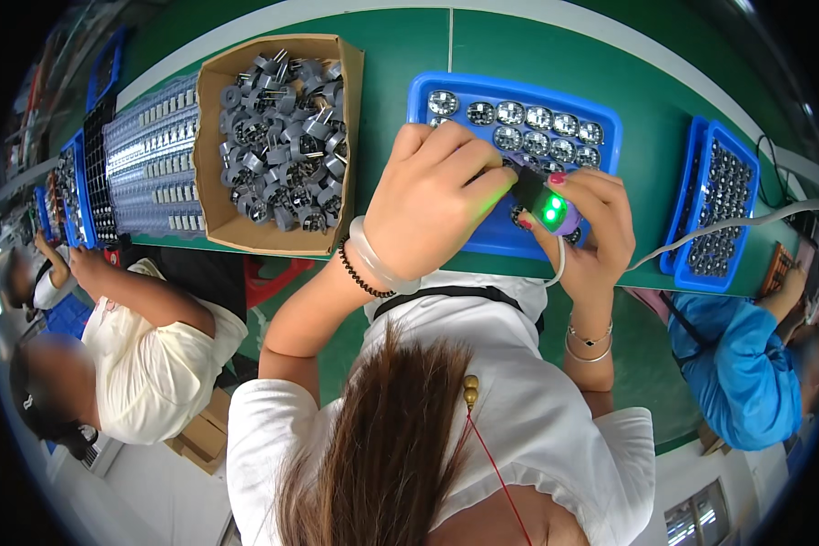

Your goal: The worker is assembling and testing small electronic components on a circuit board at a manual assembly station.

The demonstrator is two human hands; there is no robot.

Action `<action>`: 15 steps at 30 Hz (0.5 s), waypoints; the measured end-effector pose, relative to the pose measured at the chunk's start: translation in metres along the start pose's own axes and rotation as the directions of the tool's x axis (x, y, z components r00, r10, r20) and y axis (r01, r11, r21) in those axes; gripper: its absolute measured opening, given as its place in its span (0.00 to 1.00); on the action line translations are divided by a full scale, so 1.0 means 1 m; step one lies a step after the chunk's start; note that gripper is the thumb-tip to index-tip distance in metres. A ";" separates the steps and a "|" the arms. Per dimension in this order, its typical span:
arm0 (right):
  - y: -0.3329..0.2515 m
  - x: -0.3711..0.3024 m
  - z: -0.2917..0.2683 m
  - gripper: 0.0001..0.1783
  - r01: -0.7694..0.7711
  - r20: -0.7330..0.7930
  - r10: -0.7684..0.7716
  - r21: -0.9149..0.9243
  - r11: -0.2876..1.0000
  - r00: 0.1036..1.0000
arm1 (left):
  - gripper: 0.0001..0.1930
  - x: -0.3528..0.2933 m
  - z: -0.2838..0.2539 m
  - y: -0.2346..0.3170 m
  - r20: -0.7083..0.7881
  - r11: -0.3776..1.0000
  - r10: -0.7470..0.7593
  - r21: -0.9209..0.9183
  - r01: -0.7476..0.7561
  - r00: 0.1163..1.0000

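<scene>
My right hand (599, 223) is closed round a small black and purple device (568, 221) with glowing green lights and a grey cable. My left hand (441, 196) is pinched at the device's black end; what its fingertips hold is hidden behind them. Both hands are over the near part of a blue tray (608, 116). Rows of round, shiny metallic parts (539, 118) lie in the tray's far part, and my hands cover some of the rest.
Left of me, a cardboard box (355, 109) holds many grey round parts with metal pins (282, 146). Clear plastic trays (150, 155) lie beyond it. Stacked blue trays (673, 218) stand at the right, with a grey cable (728, 226) crossing them. People sit on both sides.
</scene>
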State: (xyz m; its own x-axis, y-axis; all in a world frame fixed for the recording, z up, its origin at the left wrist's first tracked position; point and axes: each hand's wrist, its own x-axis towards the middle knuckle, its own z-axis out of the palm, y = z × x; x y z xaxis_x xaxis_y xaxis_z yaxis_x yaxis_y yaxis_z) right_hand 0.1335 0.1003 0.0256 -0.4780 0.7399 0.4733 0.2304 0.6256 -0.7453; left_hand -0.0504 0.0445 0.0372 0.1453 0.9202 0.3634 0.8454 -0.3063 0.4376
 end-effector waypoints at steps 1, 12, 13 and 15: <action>0.000 0.000 0.000 0.24 0.000 -0.001 0.000 0.000 1.000 1.000 | 0.09 0.000 0.000 0.000 0.007 1.000 0.001 0.005 -0.001 1.000; 0.017 -0.019 -0.016 0.27 -0.134 -0.249 0.145 0.063 0.989 0.958 | 0.05 -0.007 0.027 -0.026 -0.026 0.988 -0.117 0.098 0.119 0.993; 0.018 -0.019 -0.016 0.27 -0.133 -0.250 0.144 0.062 0.989 0.957 | 0.05 -0.007 0.029 -0.026 0.012 0.983 -0.141 0.124 0.138 0.990; 0.019 -0.019 -0.016 0.27 -0.049 -0.176 0.057 0.052 0.997 0.983 | 0.05 -0.005 0.026 -0.025 0.008 0.982 -0.151 0.112 0.149 0.989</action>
State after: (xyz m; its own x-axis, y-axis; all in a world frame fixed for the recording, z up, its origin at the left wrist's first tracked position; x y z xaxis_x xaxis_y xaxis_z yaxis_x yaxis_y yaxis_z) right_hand 0.1606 0.1021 0.0099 -0.3070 0.8066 0.5051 0.2088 0.5749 -0.7912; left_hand -0.0588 0.0537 0.0030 0.0204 0.9579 0.2865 0.9100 -0.1365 0.3915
